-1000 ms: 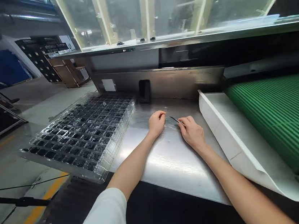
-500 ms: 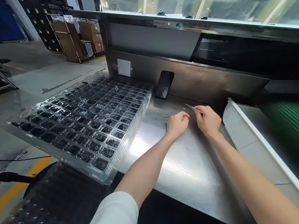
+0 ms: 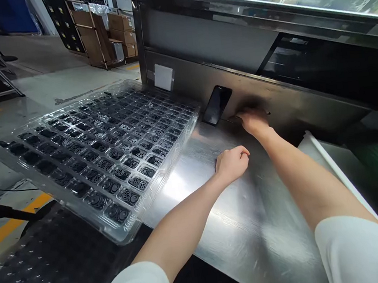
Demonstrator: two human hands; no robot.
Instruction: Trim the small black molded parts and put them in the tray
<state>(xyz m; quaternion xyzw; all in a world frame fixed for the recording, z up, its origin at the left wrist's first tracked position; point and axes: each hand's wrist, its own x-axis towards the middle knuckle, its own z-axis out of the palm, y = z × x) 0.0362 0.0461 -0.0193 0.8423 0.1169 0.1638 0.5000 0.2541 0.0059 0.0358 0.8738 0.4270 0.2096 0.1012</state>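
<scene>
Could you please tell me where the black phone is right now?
In the head view, the black phone leans against the steel back wall, right of the clear tray and just left of the right hand.

No readable text, white label (image 3: 163, 77) on metal back panel blank, tray edge embossing illegible

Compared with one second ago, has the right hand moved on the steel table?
Yes. The right hand has moved away from the left hand, toward the back wall, and is now close beside the black phone leaning there. It is blurred.
</scene>
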